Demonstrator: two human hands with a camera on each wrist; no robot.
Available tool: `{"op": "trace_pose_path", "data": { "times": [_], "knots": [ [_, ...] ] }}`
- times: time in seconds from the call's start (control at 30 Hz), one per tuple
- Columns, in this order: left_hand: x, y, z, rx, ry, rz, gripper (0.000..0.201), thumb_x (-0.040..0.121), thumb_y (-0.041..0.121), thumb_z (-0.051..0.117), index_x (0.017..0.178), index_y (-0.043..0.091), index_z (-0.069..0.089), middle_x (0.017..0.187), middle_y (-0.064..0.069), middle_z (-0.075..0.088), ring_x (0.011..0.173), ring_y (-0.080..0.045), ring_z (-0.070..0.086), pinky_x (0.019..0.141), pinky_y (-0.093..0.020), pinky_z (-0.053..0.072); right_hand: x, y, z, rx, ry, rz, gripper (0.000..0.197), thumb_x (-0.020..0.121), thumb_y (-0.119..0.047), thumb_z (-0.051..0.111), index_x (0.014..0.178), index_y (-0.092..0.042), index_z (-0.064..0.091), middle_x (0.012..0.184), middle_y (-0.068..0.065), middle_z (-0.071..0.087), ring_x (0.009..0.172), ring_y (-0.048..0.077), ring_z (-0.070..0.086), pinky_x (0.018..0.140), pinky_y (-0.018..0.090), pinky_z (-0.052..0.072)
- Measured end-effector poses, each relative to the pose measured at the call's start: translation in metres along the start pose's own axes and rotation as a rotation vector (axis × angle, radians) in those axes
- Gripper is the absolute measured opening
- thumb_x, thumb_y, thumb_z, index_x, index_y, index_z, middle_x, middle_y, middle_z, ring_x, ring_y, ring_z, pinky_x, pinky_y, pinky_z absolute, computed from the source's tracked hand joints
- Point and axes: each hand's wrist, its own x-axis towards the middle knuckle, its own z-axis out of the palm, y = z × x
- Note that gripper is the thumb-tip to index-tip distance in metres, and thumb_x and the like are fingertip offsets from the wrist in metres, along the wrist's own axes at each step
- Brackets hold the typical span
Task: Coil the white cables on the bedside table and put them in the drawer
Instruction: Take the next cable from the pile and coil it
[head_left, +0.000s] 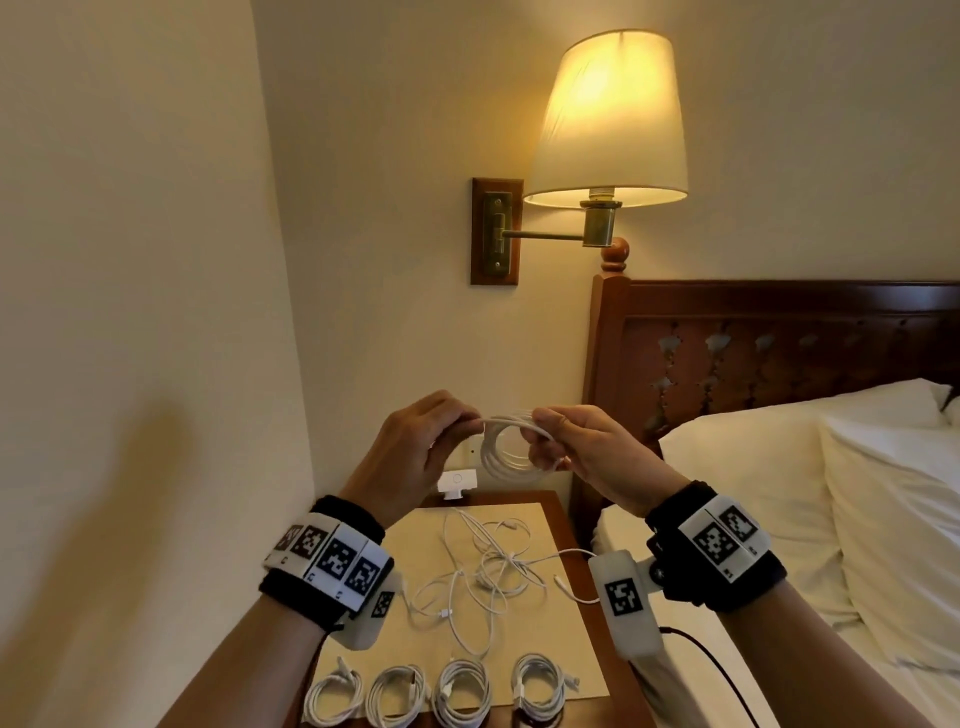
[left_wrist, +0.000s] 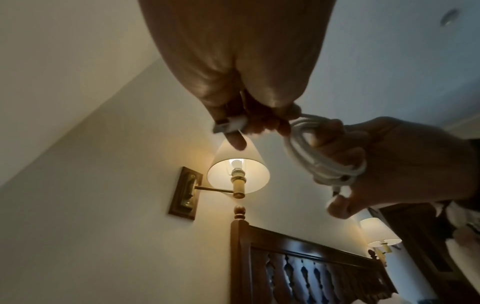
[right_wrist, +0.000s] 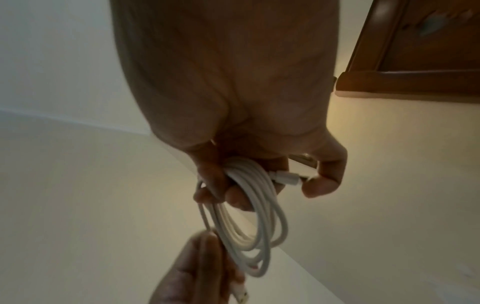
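Note:
Both hands are raised above the bedside table (head_left: 566, 525), holding one coiled white cable (head_left: 506, 452) between them. My left hand (head_left: 415, 447) pinches the cable's end near its plug (left_wrist: 231, 125). My right hand (head_left: 582, 447) grips the loops of the coil (right_wrist: 249, 209), a connector (right_wrist: 288, 175) pinned under its thumb. A tangle of loose white cables (head_left: 483, 577) lies in the middle of the table. Several finished coils (head_left: 462, 693) sit in a row along its front edge. No drawer is in view.
A lit wall lamp (head_left: 608, 119) hangs above the table. A small white device (head_left: 457, 480) stands at the table's back edge. The bed with its wooden headboard (head_left: 779, 343) and white pillows (head_left: 893, 519) is on the right. A wall closes the left side.

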Motion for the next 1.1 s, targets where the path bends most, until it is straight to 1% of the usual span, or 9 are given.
{"op": "trace_pose_path", "data": {
  "times": [0.17, 0.23, 0.37, 0.47, 0.53, 0.63, 0.83, 0.93, 1.1],
  "knots": [
    [-0.004, -0.015, 0.005, 0.051, 0.061, -0.059, 0.013, 0.092, 0.009, 0.061, 0.101, 0.008, 0.070, 0.099, 0.000, 0.071, 0.089, -0.006, 0.065, 0.082, -0.014, 0.048, 0.002, -0.001, 0.006, 0.225, -0.047, 0.089, 0.034, 0.102, -0.029, 0.037, 0.082, -0.012, 0.059, 0.056, -0.006, 0.041, 0.061, 0.012, 0.047, 0.069, 0.030, 0.037],
    [-0.001, -0.008, 0.009, -0.094, 0.143, -0.250, 0.015, 0.086, 0.000, 0.067, 0.097, 0.009, 0.073, 0.092, 0.002, 0.073, 0.084, -0.003, 0.067, 0.079, -0.012, 0.049, 0.004, -0.001, 0.011, 0.369, -0.059, 0.109, 0.033, 0.096, -0.034, 0.043, 0.076, -0.015, 0.062, 0.059, -0.004, 0.038, 0.062, 0.013, 0.046, 0.068, 0.032, 0.035],
    [0.003, 0.010, 0.017, -0.792, 0.173, -0.828, 0.018, 0.087, -0.003, 0.061, 0.102, 0.000, 0.071, 0.081, -0.004, 0.075, 0.072, -0.014, 0.070, 0.063, -0.022, 0.056, 0.010, -0.003, 0.016, 0.438, -0.031, 0.137, 0.035, 0.100, -0.032, 0.041, 0.076, -0.017, 0.060, 0.062, -0.003, 0.036, 0.063, 0.013, 0.047, 0.067, 0.033, 0.035],
    [-0.002, 0.012, 0.020, -1.087, 0.095, -0.987, 0.023, 0.085, 0.006, 0.059, 0.105, 0.003, 0.069, 0.096, -0.015, 0.070, 0.084, -0.024, 0.066, 0.084, -0.038, 0.055, 0.012, -0.005, 0.017, 0.407, -0.002, 0.171, 0.035, 0.104, -0.031, 0.037, 0.080, -0.016, 0.059, 0.062, -0.003, 0.039, 0.062, 0.013, 0.047, 0.067, 0.032, 0.038],
    [-0.004, 0.010, 0.022, -1.219, 0.127, -1.021, 0.027, 0.081, 0.010, 0.060, 0.105, 0.003, 0.069, 0.096, -0.015, 0.069, 0.084, -0.024, 0.065, 0.091, -0.041, 0.051, 0.013, -0.004, 0.017, 0.401, 0.011, 0.195, 0.036, 0.104, -0.032, 0.037, 0.080, -0.016, 0.059, 0.061, -0.004, 0.039, 0.062, 0.013, 0.047, 0.066, 0.033, 0.038],
    [-0.002, 0.009, 0.023, -1.326, 0.184, -1.043, 0.022, 0.086, 0.011, 0.056, 0.098, 0.008, 0.075, 0.090, -0.011, 0.072, 0.076, -0.020, 0.067, 0.084, -0.036, 0.055, 0.013, 0.000, 0.018, 0.382, 0.014, 0.226, 0.035, 0.104, -0.033, 0.038, 0.079, -0.017, 0.058, 0.059, -0.006, 0.038, 0.061, 0.012, 0.047, 0.066, 0.033, 0.039],
    [0.001, 0.022, 0.015, -1.475, 0.014, -1.124, 0.026, 0.089, 0.019, 0.048, 0.088, 0.004, 0.069, 0.079, -0.009, 0.061, 0.091, -0.027, 0.060, 0.091, -0.048, 0.048, 0.017, 0.001, 0.022, 0.306, 0.116, 0.222, 0.035, 0.104, -0.034, 0.038, 0.080, -0.017, 0.057, 0.057, -0.008, 0.042, 0.060, 0.011, 0.047, 0.067, 0.033, 0.037],
    [0.006, 0.029, 0.015, -1.288, 0.016, -1.058, 0.034, 0.096, 0.034, 0.052, 0.104, 0.005, 0.067, 0.072, -0.005, 0.056, 0.083, -0.022, 0.058, 0.088, -0.046, 0.045, 0.021, 0.001, 0.023, 0.262, 0.168, 0.211, 0.036, 0.104, -0.035, 0.037, 0.079, -0.018, 0.057, 0.056, -0.008, 0.043, 0.061, 0.011, 0.048, 0.068, 0.033, 0.035],
    [0.008, 0.033, 0.014, -0.868, -0.054, -0.833, 0.024, 0.099, 0.017, 0.052, 0.118, 0.009, 0.063, 0.104, -0.023, 0.066, 0.099, -0.033, 0.065, 0.094, -0.041, 0.054, 0.021, 0.001, 0.021, 0.253, 0.199, 0.212, 0.036, 0.104, -0.038, 0.037, 0.079, -0.020, 0.056, 0.057, -0.008, 0.044, 0.065, 0.012, 0.048, 0.077, 0.037, 0.035]
  ]
}}
